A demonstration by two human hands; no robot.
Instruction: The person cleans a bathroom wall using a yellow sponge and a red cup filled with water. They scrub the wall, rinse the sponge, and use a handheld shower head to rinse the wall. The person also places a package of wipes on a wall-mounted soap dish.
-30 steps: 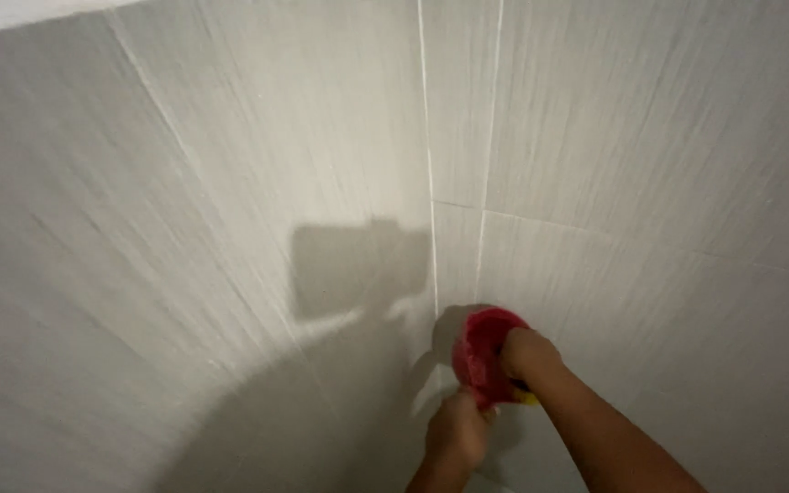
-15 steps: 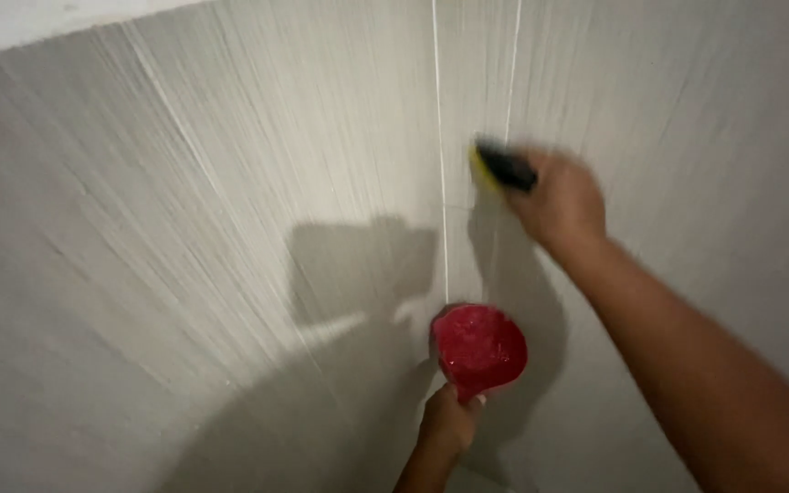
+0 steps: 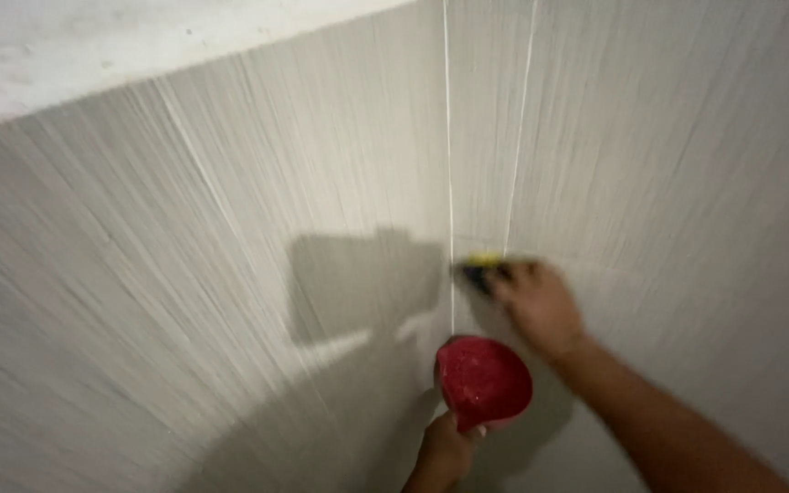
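The right hand (image 3: 541, 306) is closed around a yellow-and-dark sponge (image 3: 481, 267), pressing it flat against the pale tiled wall (image 3: 230, 274) just beside the vertical grout line (image 3: 450, 183) at the corner. Below it, the left hand (image 3: 445, 447) grips the base of a red bowl (image 3: 484, 381), fingers wrapped shut, holding it close to the wall under the sponge. To wipe well, it seems best to keep the sponge flat and follow the joint with light, even pressure, the bowl staying directly beneath. Compared with half a second ago, the right hand and sponge sit lower on the wall, nearer the bowl, which has hardly moved.
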